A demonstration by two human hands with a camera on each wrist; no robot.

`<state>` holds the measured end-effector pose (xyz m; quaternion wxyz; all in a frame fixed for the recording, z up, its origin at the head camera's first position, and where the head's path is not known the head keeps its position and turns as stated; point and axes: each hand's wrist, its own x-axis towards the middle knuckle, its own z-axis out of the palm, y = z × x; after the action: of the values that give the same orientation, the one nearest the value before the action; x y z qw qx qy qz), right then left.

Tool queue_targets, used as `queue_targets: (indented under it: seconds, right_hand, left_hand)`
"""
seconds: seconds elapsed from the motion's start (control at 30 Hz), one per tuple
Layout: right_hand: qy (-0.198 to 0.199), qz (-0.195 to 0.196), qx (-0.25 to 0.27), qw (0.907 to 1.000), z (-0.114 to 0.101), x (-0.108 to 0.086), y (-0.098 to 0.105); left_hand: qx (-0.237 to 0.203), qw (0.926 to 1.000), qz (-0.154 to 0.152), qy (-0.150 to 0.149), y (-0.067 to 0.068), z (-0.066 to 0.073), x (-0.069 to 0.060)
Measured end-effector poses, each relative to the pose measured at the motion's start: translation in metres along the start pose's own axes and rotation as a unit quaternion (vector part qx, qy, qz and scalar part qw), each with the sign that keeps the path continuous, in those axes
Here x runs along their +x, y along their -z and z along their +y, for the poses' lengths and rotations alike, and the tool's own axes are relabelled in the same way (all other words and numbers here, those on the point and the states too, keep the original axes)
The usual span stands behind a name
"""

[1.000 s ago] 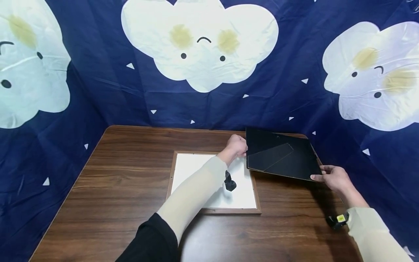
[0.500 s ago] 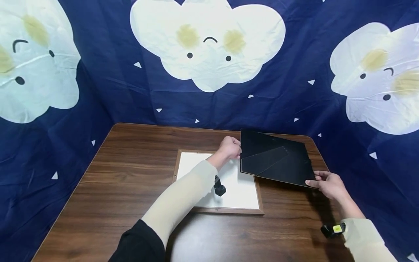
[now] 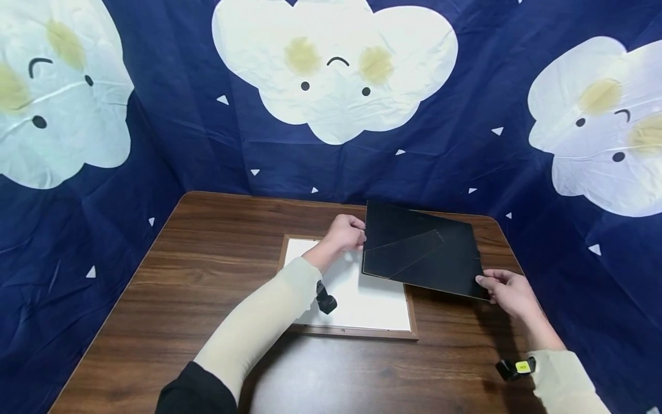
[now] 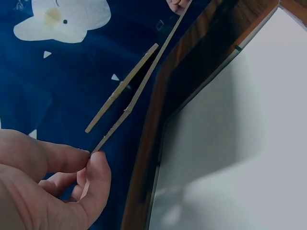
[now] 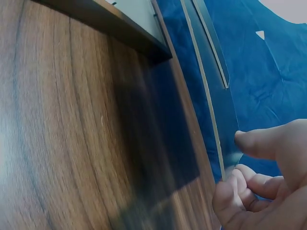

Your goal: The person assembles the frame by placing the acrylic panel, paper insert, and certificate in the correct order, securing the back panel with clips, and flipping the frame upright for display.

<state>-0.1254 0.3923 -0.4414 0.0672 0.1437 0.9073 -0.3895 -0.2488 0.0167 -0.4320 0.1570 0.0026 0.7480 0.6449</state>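
A thin black picture frame backing board with a stand flap is held in the air, partly over the wooden picture frame. My left hand pinches its left edge between thumb and fingers, as the left wrist view shows close up. At the near right corner my right hand grips the board, thumb on top and fingers beneath. Inside the frame, which lies on the table, is a white sheet. The raised board hides the frame's far right corner in the head view.
The brown wooden table extends left and in front of the frame. Behind and beside it hangs a dark blue cloth with white clouds. The board casts a shadow on the table at right.
Both hands have carried the backing board leftward, so it now overlaps more of the frame. The head view has shifted slightly. Both grips look the same.
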Motion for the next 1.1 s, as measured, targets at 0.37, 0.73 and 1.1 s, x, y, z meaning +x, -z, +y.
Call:
queue_targets:
  seconds: [0.37, 0.73, 1.1]
  right_hand:
    - [-0.009, 0.017, 0.086, 0.9961, -0.012, 0.004, -0.018]
    - [0.003, -0.033, 0.102, 0.9942, -0.03, 0.011, -0.031]
    - [0.042, -0.068, 0.106, 0.9912, -0.035, 0.008, -0.055]
  left_hand:
    - [-0.017, 0.9996, -0.019, 0.009, 0.033, -0.008, -0.02]
    - [-0.037, 0.9987, -0.016, 0.032, 0.062, -0.019, -0.034]
    - [-0.038, 0.9987, -0.009, 0.032, 0.091, -0.026, -0.06]
